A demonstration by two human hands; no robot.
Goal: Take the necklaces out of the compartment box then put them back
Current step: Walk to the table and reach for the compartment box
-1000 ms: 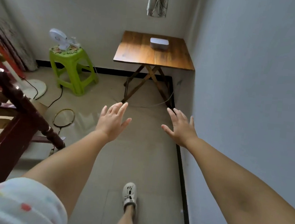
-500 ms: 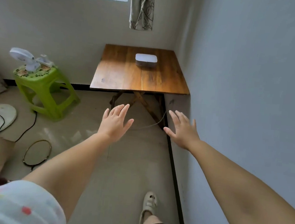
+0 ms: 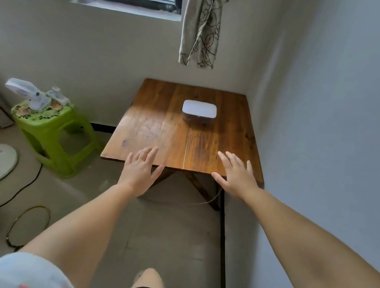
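A white compartment box (image 3: 199,111) with its lid closed sits on the far middle of a small wooden table (image 3: 162,130) in the room's corner. No necklaces show; the shut lid hides the inside. My left hand (image 3: 139,170) is stretched forward, palm down, fingers spread, over the table's near edge. My right hand (image 3: 236,175) is held the same way near the table's front right corner. Both hands hold nothing and are well short of the box.
A grey wall (image 3: 334,133) runs close along the table's right side. A green plastic stool (image 3: 52,136) with a small white fan (image 3: 31,95) stands to the left. A hoop (image 3: 28,226) and a black cable (image 3: 19,188) lie on the floor.
I have walked toward the table: it and the box now appear larger and closer. My outstretched open hands now reach the table's near edge instead of hovering over the floor.
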